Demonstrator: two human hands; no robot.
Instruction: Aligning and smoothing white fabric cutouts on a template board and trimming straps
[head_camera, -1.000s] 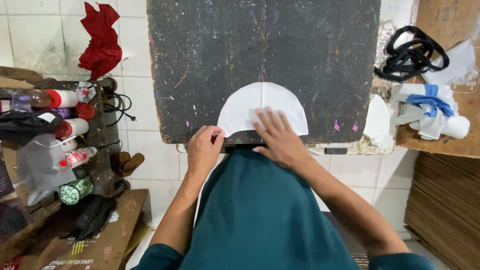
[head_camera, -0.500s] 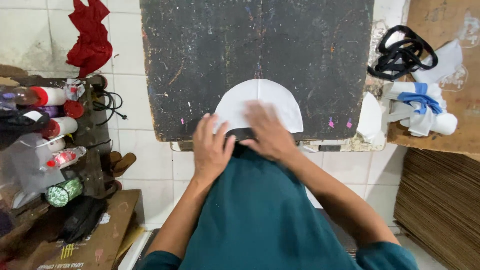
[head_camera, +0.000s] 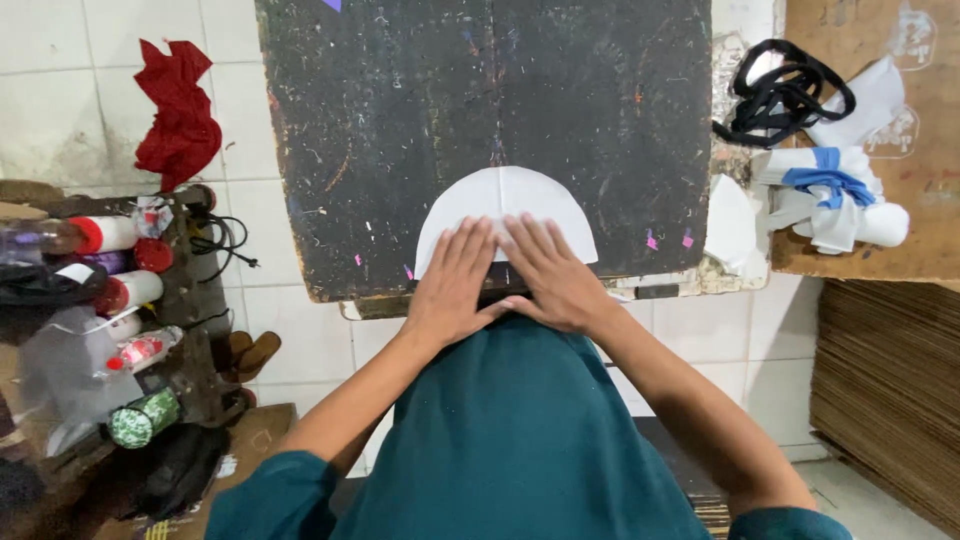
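Note:
A white half-round fabric piece (head_camera: 505, 197) lies on a dark, scratched board (head_camera: 480, 110), near the board's front edge. My left hand (head_camera: 452, 283) lies flat on the piece's lower left part, fingers stretched out and close together. My right hand (head_camera: 550, 277) presses flat on its lower right part, beside the left one, thumbs almost touching. Neither hand grips anything. A teal cloth (head_camera: 520, 430) hangs below the board's front edge, under my wrists.
Left of the board, a cluttered shelf holds several bottles and cans (head_camera: 115, 262), and a red rag (head_camera: 182, 118) hangs on the tiled wall. At the right, black straps (head_camera: 785, 92) and white rolled cloth with blue tape (head_camera: 835, 195) lie on a brown board. Stacked cardboard (head_camera: 890, 390) stands at lower right.
Both hands have moved up from the piece's lower edge onto the white fabric and now lie flat side by side. The view has shifted slightly.

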